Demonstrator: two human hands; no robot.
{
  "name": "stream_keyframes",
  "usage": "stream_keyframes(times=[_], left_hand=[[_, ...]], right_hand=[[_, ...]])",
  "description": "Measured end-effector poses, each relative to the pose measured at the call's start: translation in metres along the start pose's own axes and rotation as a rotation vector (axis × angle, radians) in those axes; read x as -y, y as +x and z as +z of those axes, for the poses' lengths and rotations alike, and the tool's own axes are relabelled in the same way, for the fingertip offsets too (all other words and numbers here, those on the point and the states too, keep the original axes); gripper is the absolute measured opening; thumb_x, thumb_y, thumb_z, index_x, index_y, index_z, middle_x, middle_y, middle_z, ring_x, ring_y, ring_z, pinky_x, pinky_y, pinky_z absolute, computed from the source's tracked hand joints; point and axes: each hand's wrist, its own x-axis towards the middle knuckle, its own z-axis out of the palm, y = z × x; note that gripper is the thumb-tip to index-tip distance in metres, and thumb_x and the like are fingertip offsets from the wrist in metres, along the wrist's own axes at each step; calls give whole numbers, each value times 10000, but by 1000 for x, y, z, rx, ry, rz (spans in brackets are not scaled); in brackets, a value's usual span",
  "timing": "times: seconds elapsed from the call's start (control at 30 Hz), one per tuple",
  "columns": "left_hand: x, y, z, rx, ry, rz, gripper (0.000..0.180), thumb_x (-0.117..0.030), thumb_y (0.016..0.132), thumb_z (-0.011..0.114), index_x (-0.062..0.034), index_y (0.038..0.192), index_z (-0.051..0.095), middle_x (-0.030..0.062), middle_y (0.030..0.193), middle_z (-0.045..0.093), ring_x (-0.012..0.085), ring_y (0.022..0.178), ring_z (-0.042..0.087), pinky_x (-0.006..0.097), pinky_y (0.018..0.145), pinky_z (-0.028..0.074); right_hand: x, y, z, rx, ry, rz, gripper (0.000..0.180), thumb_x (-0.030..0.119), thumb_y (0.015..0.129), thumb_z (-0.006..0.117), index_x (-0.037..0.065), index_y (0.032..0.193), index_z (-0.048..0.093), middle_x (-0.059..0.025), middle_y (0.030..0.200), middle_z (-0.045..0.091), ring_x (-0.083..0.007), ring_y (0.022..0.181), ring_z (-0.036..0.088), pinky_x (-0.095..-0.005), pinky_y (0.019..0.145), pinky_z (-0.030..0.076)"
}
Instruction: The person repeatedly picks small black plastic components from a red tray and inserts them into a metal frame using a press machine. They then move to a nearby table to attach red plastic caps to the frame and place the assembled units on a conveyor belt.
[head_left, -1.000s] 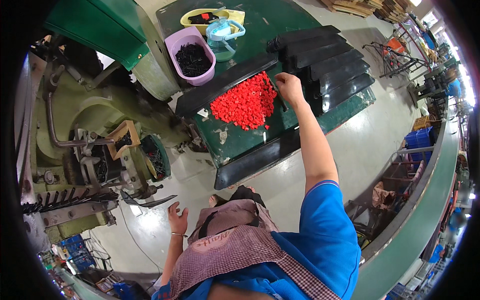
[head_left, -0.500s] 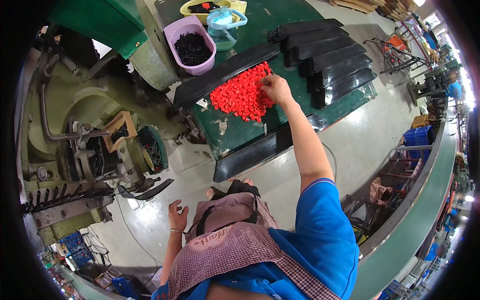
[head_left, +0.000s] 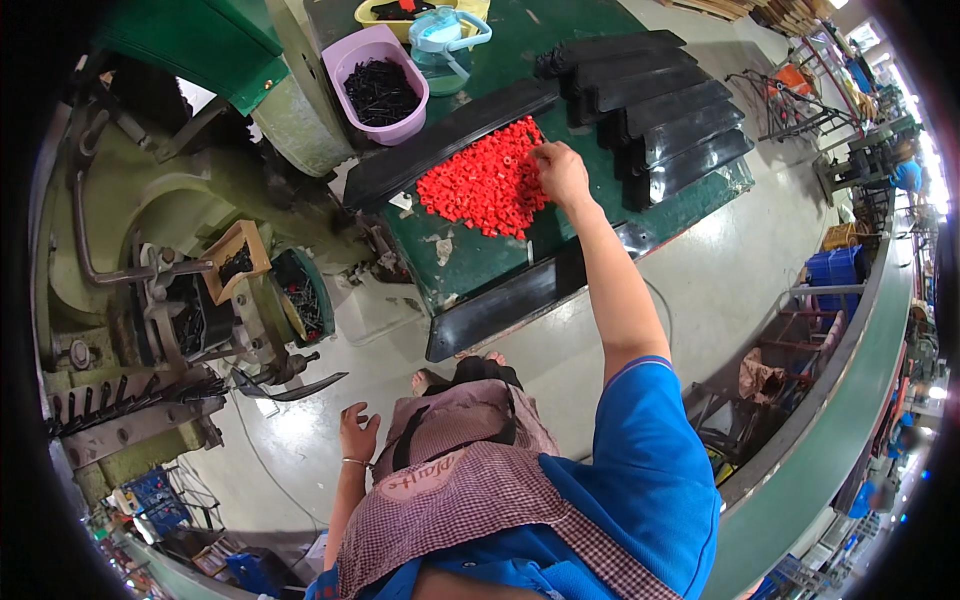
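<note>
Your right hand [head_left: 562, 172] rests its curled fingers on the red caps [head_left: 480, 182] heaped on the table [head_left: 470, 262]; whether they pinch one, you cannot tell. Your left hand [head_left: 357, 432] hangs open.

Green work table [head_left: 470, 255] with parts on it.
On it lie red small pieces [head_left: 485, 185], black strips [head_left: 660, 110], a purple tub [head_left: 378, 85].

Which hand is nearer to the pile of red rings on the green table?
Right. The right hand rests on the red rings; the left hand hangs low, far away.
</note>
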Motion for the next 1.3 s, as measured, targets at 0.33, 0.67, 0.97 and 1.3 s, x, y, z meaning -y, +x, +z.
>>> stream_keyframes(times=[0.33,0.67,0.97,1.3], left_hand=[[4,6,-3,13,3,13,362,-92,770,734,-21,1105,615,134,1101,588,214,803,668,307,707,536],[9,9,-5,45,20,-16,379,-102,746,745,-31,1094,611,138,1105,572,212,782,644,330,715,529],[7,10,-5,48,33,-55,374,-117,745,744,-38,1087,616,137,1103,571,212,792,645,328,729,529],[11,3,-8,41,50,-84,379,-129,745,746,-46,1092,618,138,1112,562,225,796,647,331,728,527]], right_hand=[[-10,2,6,43,43,61,198,105,802,630,82,980,714,-143,1005,660,-326,963,626,-381,856,491],[-17,-2,7,112,31,132,189,166,806,633,155,971,723,-112,1059,649,-304,1029,608,-392,884,487],[-8,14,11,92,3,178,192,187,801,658,166,982,718,-107,1019,635,-301,996,613,-389,852,495],[5,35,20,94,-160,-64,162,176,770,688,155,930,704,-94,969,605,-289,952,609,-391,816,499]])
